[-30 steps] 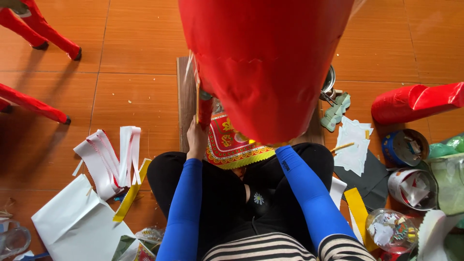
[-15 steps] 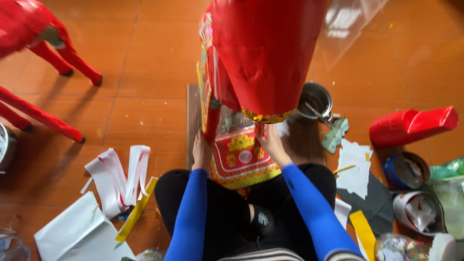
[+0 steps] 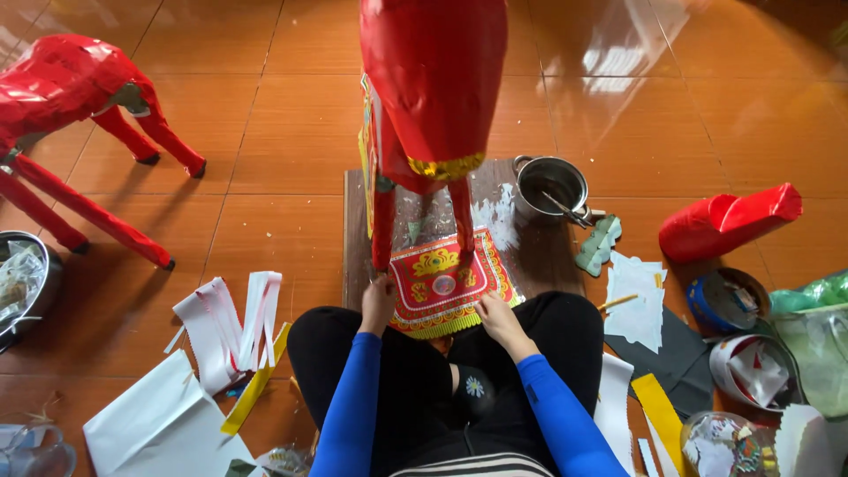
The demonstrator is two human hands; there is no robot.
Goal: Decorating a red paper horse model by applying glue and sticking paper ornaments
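A tall red paper horse figure (image 3: pixel 433 97) stands on a wooden board (image 3: pixel 530 247) in front of me, its two red legs reaching down. Under it lies a red and gold patterned paper square (image 3: pixel 442 287) with a yellow fringe. My left hand (image 3: pixel 378 303) rests at the square's left edge, by the foot of the left leg. My right hand (image 3: pixel 500 320) lies on the square's lower right corner. Both arms wear blue sleeves. I cannot make out whether the fingers pinch the paper.
A second red paper horse (image 3: pixel 79 97) stands at the far left. A steel pot (image 3: pixel 549 185) with a brush sits on the board. White paper strips (image 3: pixel 234 322) and sheets lie at left; a red paper roll (image 3: pixel 729 221), tape rolls and paper scraps crowd the right.
The red figure now looks smaller and farther from the camera, with its legs in view. Both hands have come down from the figure's legs onto the patterned square's edges.
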